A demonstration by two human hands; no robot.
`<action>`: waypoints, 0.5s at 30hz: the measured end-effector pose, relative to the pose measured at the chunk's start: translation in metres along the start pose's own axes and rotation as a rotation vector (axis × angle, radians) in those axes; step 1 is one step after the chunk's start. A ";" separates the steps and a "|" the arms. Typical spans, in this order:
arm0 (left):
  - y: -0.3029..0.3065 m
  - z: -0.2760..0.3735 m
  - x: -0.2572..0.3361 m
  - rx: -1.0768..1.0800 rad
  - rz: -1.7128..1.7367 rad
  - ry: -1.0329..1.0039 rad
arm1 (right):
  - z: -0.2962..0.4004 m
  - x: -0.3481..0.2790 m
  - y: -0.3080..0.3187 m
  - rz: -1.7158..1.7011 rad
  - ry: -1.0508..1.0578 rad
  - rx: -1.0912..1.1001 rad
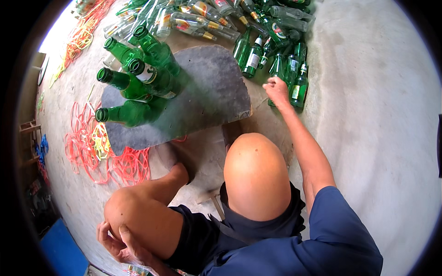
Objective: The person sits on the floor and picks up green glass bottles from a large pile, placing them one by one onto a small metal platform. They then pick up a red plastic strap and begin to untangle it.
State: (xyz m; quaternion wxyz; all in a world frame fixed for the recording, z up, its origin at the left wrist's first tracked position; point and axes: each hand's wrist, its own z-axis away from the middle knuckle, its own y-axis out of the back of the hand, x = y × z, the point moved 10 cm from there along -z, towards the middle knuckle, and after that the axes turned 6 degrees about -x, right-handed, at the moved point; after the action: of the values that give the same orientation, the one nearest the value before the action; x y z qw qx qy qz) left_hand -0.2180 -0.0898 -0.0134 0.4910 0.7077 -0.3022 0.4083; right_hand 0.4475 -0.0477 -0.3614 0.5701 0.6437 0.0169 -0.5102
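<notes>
My right hand (277, 92) is over a green glass bottle (277, 65) on the floor at the right. Its fingers are curled, and whether they grip the glass cannot be told. Close beside it lies another green bottle (299, 88) with a pale label. Against my bent left knee rests my left hand (121, 245), fingers apart and holding nothing. In front of me, several green glass bottles (152, 77) stand grouped on the left part of a dark, rounded board (210, 86). One of them has a white neck label.
A heap of clear and green bottles (207, 17) spreads over the floor beyond the board. Loose red plastic strapping (127, 165) and yellow strapping (101, 141) lie by its left side. A concrete wall (362, 103) is at right, a blue panel (64, 245) at lower left.
</notes>
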 end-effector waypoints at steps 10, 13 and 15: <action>-0.005 -0.005 0.001 0.063 -0.050 0.032 | -0.063 0.054 0.025 0.382 -0.090 0.091; -0.013 -0.013 0.004 -0.027 -0.063 -0.033 | -0.083 0.047 0.023 0.528 -0.074 0.045; -0.016 -0.017 0.003 -0.017 -0.075 -0.016 | -0.096 0.047 0.018 0.583 -0.133 -0.013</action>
State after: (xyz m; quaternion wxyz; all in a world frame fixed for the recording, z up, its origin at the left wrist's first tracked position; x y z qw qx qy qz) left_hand -0.2079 -0.0689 -0.0150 0.5096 0.7176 -0.2829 0.3812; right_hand 0.5421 -0.0086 -0.3966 0.6965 0.5831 -0.2028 -0.3659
